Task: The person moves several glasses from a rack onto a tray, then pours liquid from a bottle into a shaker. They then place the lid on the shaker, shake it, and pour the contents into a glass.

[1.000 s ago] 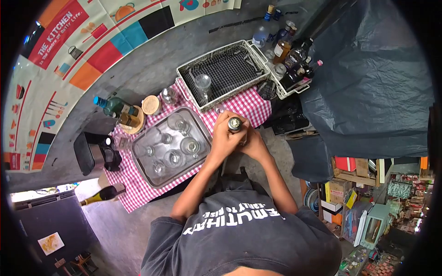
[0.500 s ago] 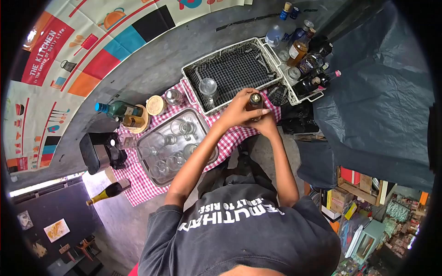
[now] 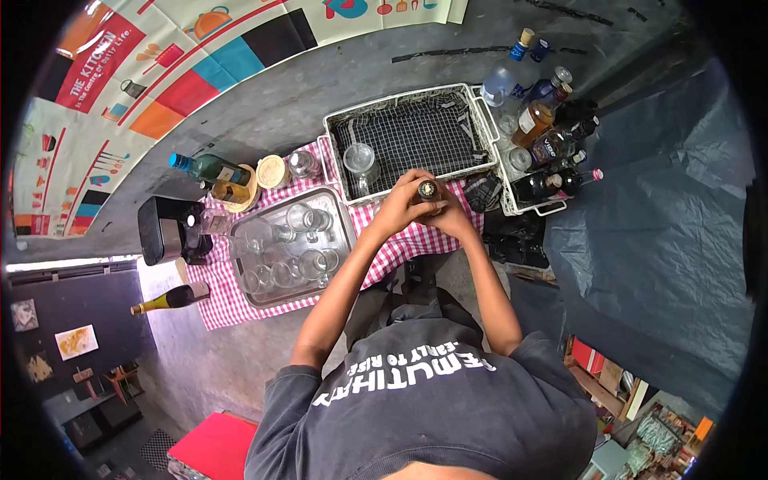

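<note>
Both my hands are wrapped around a dark bottle [image 3: 428, 190], whose top points up toward me. My left hand [image 3: 398, 206] curls round it from the left, its thumb across the front near the neck. From the right, my right hand [image 3: 454, 218] closes round the lower part. Most of the bottle's body is hidden by my fingers. Just beyond my hands lies a white wire basket [image 3: 416, 182] lined with dark mesh, holding a glass jug [image 3: 360, 164]. Under my hands is a red-and-white checked cloth [image 3: 416, 240].
At left, a metal tray [image 3: 260, 300] carries several glasses. Behind it stand a jar [image 3: 304, 164], a round tub [image 3: 273, 171] and a green bottle [image 3: 210, 170]. A black appliance [image 3: 164, 232] and a yellow-green bottle [image 3: 172, 298] are far left. Several bottles fill a side rack [image 3: 548, 206] at right.
My hands and the bottle have shifted slightly left and toward me in view, and the bottle's top faces me more directly. The whole view has turned a little.
</note>
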Demonstrator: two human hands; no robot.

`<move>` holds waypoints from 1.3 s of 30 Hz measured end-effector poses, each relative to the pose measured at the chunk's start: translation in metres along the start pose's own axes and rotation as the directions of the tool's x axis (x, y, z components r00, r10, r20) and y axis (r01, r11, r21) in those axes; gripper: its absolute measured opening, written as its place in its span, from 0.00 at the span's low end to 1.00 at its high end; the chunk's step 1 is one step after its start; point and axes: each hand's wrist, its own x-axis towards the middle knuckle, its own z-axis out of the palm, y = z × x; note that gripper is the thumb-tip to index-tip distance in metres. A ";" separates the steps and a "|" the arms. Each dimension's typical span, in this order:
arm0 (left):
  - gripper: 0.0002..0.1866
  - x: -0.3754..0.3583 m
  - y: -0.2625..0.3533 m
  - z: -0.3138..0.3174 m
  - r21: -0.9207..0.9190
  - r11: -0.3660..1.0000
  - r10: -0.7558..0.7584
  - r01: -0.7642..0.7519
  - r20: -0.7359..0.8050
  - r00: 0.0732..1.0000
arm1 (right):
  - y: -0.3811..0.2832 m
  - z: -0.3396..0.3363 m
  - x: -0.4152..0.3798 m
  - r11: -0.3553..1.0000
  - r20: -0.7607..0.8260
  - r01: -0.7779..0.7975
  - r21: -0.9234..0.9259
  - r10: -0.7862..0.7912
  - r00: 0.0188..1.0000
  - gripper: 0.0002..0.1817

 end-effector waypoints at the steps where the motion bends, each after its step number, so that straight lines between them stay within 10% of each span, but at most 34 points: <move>1: 0.14 0.000 0.002 0.002 0.012 1.000 -0.014 0.015 -0.014 1.000 | 0.001 -0.001 0.000 1.000 0.007 0.004 -0.003 -0.004 1.000 0.41; 10: 0.13 -0.005 -0.002 0.012 -0.031 0.998 -0.061 0.058 -0.092 0.994 | -0.019 -0.055 -0.014 0.985 0.168 0.042 -0.167 -0.013 0.986 0.43; 15: 0.13 -0.007 -0.011 0.027 -0.062 0.998 -0.031 0.018 -0.221 0.975 | -0.106 -0.070 -0.020 0.987 -0.050 0.132 -0.093 -0.137 0.989 0.14; 19: 0.11 -0.002 -0.007 0.034 0.112 0.994 0.058 -0.017 -0.376 0.925 | -0.124 -0.045 -0.009 0.747 -0.060 0.467 -0.473 -0.556 0.829 0.22; 24: 0.09 0.002 -0.009 0.042 0.080 0.996 0.061 -0.025 -0.493 0.868 | -0.119 -0.043 0.001 0.733 -0.012 0.375 -0.567 -0.462 0.887 0.21; 32: 0.11 -0.003 -0.019 0.039 0.192 0.980 0.134 -0.049 -0.460 0.878 | -0.116 -0.055 0.014 0.624 0.229 0.549 -0.556 -0.520 0.823 0.16; 39: 0.12 -0.001 -0.015 0.041 -0.183 0.983 -0.099 0.024 -0.416 0.904 | -0.136 -0.087 0.021 0.388 0.619 0.786 -0.482 -0.485 0.618 0.19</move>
